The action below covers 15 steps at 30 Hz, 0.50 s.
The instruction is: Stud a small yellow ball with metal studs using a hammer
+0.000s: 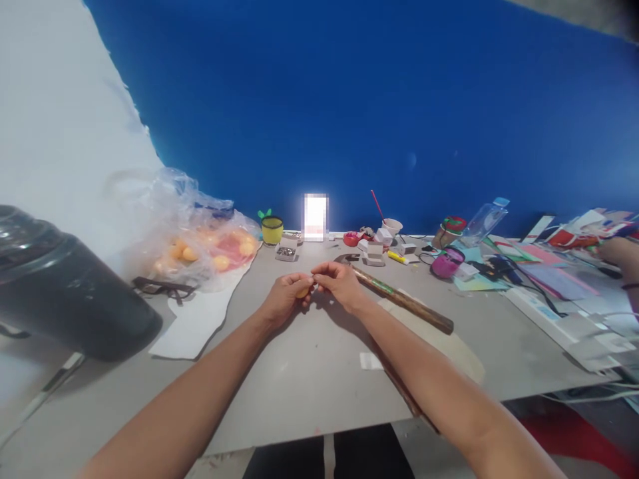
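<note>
My left hand (285, 299) and my right hand (339, 283) meet fingertip to fingertip above the middle of the grey table. In the curled fingers of the left is a small yellow-orange thing (303, 292), mostly covered, its kind unclear. The right thumb and forefinger pinch together at the left fingertips; whatever is between them is too small to make out. Just right of the right hand lies a claw hammer (404, 303) with a wooden handle. Beyond the hands sits a small open box of metal bits (286, 253).
A dark tumbler (74, 286) and a clear plastic bag (200, 246) of orange balls or fruit stand left. Small white boxes (374, 253), a yellow tube (396, 256) and a cup (392, 227) are behind. A power strip (549, 326) lies right, near another person's arm (622, 259).
</note>
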Each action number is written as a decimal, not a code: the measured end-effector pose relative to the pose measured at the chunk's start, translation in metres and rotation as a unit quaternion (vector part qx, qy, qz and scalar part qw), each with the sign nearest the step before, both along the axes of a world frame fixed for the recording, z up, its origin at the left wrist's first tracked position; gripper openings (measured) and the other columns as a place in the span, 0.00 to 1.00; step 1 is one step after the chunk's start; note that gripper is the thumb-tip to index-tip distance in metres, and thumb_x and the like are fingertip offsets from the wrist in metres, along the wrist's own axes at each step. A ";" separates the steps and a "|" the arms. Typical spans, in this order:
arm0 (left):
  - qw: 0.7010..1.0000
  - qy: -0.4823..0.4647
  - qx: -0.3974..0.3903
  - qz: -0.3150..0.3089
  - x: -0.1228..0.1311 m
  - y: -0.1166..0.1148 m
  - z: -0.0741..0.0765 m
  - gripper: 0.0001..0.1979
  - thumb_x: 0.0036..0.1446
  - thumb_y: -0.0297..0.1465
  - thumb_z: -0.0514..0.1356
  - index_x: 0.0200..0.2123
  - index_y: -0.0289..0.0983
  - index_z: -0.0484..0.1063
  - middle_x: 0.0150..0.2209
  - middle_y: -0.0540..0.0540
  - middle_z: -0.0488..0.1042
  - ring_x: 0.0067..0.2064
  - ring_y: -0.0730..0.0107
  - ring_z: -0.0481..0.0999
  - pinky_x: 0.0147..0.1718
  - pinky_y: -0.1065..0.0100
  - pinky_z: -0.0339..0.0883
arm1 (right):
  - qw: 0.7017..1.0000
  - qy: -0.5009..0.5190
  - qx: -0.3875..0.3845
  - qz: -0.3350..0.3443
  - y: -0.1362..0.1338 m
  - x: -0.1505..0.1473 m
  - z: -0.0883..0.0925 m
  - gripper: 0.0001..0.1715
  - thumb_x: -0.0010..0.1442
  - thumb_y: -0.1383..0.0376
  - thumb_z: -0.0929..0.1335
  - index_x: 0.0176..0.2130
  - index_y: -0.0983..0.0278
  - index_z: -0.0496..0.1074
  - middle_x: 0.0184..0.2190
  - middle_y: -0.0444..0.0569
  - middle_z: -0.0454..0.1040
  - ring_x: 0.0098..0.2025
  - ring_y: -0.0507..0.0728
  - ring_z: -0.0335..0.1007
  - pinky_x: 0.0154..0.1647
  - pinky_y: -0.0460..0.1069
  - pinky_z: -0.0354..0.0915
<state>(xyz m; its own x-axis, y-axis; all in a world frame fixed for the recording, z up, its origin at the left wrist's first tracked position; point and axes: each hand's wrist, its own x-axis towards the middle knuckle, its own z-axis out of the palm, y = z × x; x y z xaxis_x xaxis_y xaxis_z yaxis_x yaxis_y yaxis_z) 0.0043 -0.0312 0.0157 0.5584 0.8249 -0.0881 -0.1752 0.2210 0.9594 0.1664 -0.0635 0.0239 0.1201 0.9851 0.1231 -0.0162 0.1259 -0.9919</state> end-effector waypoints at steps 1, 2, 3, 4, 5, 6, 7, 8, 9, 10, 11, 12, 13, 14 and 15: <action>1.000 0.001 -0.002 -0.001 0.000 0.000 0.000 0.17 0.48 0.41 0.71 0.29 0.32 0.74 0.22 0.49 0.70 0.21 0.75 0.66 0.19 0.72 0.61 | 1.000 -0.020 0.011 -0.008 -0.001 -0.001 0.001 0.13 0.50 0.60 0.75 0.36 0.64 0.79 0.25 0.43 0.75 0.24 0.49 0.68 0.25 0.45 0.63; 1.000 0.001 -0.004 0.000 -0.001 0.000 0.000 0.17 0.47 0.40 0.72 0.29 0.32 0.74 0.22 0.49 0.70 0.21 0.75 0.66 0.19 0.72 0.61 | 0.999 -0.045 0.019 -0.015 -0.003 -0.002 0.002 0.11 0.52 0.61 0.74 0.36 0.64 0.79 0.25 0.43 0.75 0.24 0.50 0.69 0.27 0.45 0.64; 1.000 0.000 -0.006 0.004 -0.001 0.000 0.000 0.17 0.47 0.40 0.72 0.30 0.32 0.74 0.22 0.49 0.71 0.21 0.75 0.67 0.19 0.72 0.61 | 0.997 -0.075 0.024 -0.021 -0.004 -0.002 0.003 0.09 0.54 0.62 0.73 0.36 0.64 0.79 0.25 0.43 0.75 0.25 0.51 0.69 0.28 0.46 0.65; 1.000 -0.002 -0.007 0.009 -0.001 0.000 0.001 0.17 0.47 0.39 0.72 0.30 0.32 0.74 0.23 0.49 0.71 0.21 0.75 0.67 0.19 0.72 0.61 | 0.993 -0.111 0.029 -0.025 -0.007 -0.003 0.005 0.08 0.56 0.64 0.71 0.36 0.64 0.79 0.26 0.43 0.76 0.26 0.51 0.70 0.30 0.47 0.66; 1.000 -0.004 -0.008 0.015 -0.001 0.000 0.001 0.17 0.47 0.39 0.72 0.30 0.32 0.74 0.23 0.49 0.71 0.21 0.75 0.67 0.19 0.71 0.61 | 0.987 -0.154 0.036 -0.031 -0.009 -0.003 0.007 0.07 0.58 0.65 0.70 0.36 0.64 0.79 0.28 0.44 0.77 0.27 0.52 0.71 0.32 0.47 0.67; 1.000 -0.004 -0.008 0.018 -0.001 0.000 0.001 0.17 0.47 0.39 0.72 0.31 0.33 0.74 0.22 0.49 0.71 0.20 0.75 0.67 0.19 0.71 0.61 | 0.977 -0.205 0.048 -0.036 -0.012 -0.003 0.009 0.07 0.60 0.66 0.69 0.37 0.64 0.79 0.32 0.46 0.79 0.29 0.52 0.72 0.34 0.48 0.67; 1.000 -0.005 -0.008 0.018 -0.002 0.000 0.001 0.16 0.48 0.40 0.71 0.31 0.33 0.74 0.21 0.50 0.70 0.20 0.74 0.67 0.19 0.71 0.61 | 0.961 -0.264 0.064 -0.042 -0.015 -0.003 0.011 0.07 0.61 0.67 0.69 0.38 0.64 0.79 0.35 0.47 0.80 0.32 0.53 0.74 0.38 0.48 0.68; 1.000 -0.005 -0.007 0.016 -0.002 0.000 0.001 0.16 0.48 0.40 0.71 0.31 0.33 0.74 0.21 0.50 0.70 0.20 0.74 0.67 0.19 0.71 0.61 | 0.941 -0.326 0.079 -0.046 -0.017 -0.003 0.013 0.08 0.63 0.68 0.68 0.39 0.63 0.79 0.39 0.48 0.80 0.36 0.54 0.75 0.41 0.48 0.67; 1.000 -0.005 -0.004 0.014 -0.002 0.000 0.001 0.16 0.49 0.40 0.71 0.31 0.33 0.73 0.20 0.50 0.69 0.20 0.74 0.67 0.19 0.71 0.61 | 0.916 -0.387 0.091 -0.048 -0.020 -0.003 0.015 0.08 0.64 0.69 0.68 0.40 0.62 0.79 0.41 0.49 0.80 0.40 0.55 0.75 0.44 0.49 0.67; 1.000 -0.005 -0.001 0.013 -0.002 0.000 0.001 0.16 0.49 0.39 0.70 0.31 0.33 0.73 0.20 0.50 0.69 0.20 0.73 0.67 0.19 0.71 0.61 | 0.891 -0.441 0.097 -0.049 -0.022 -0.003 0.016 0.09 0.66 0.69 0.67 0.42 0.62 0.79 0.43 0.49 0.80 0.43 0.56 0.75 0.47 0.48 0.65; 1.000 -0.004 0.003 0.013 -0.002 0.000 0.001 0.16 0.49 0.39 0.70 0.31 0.33 0.73 0.20 0.50 0.69 0.20 0.74 0.67 0.19 0.71 0.60 | 0.868 -0.485 0.097 -0.049 -0.024 -0.003 0.018 0.10 0.67 0.68 0.67 0.43 0.61 0.79 0.44 0.50 0.80 0.46 0.56 0.75 0.47 0.48 0.64; 1.000 -0.004 0.007 0.016 -0.002 -0.001 0.001 0.16 0.49 0.40 0.70 0.31 0.33 0.73 0.20 0.50 0.69 0.20 0.74 0.67 0.19 0.71 0.60 | 0.849 -0.518 0.093 -0.049 -0.025 -0.003 0.018 0.10 0.69 0.67 0.67 0.45 0.60 0.79 0.45 0.50 0.80 0.47 0.57 0.75 0.47 0.48 0.64; 1.000 -0.003 0.013 0.019 -0.001 -0.001 0.002 0.16 0.49 0.40 0.70 0.30 0.33 0.73 0.20 0.50 0.69 0.20 0.74 0.66 0.19 0.71 0.60 | 0.836 -0.540 0.088 -0.051 -0.026 -0.004 0.019 0.10 0.70 0.65 0.66 0.46 0.60 0.79 0.45 0.50 0.80 0.48 0.57 0.75 0.47 0.48 0.63; 1.000 -0.003 0.019 0.020 -0.001 -0.002 0.002 0.17 0.50 0.42 0.70 0.29 0.33 0.73 0.20 0.50 0.69 0.20 0.74 0.66 0.20 0.71 0.60 | 0.827 -0.553 0.084 -0.052 -0.027 -0.004 0.019 0.10 0.71 0.64 0.66 0.46 0.60 0.79 0.45 0.50 0.80 0.48 0.57 0.75 0.46 0.48 0.63; 0.999 -0.006 0.025 0.020 0.000 -0.003 0.002 0.18 0.51 0.43 0.69 0.29 0.33 0.73 0.20 0.50 0.69 0.20 0.74 0.66 0.20 0.71 0.61 | 0.822 -0.561 0.080 -0.053 -0.027 -0.004 0.019 0.10 0.71 0.63 0.67 0.46 0.60 0.79 0.45 0.50 0.80 0.47 0.57 0.75 0.45 0.48 0.62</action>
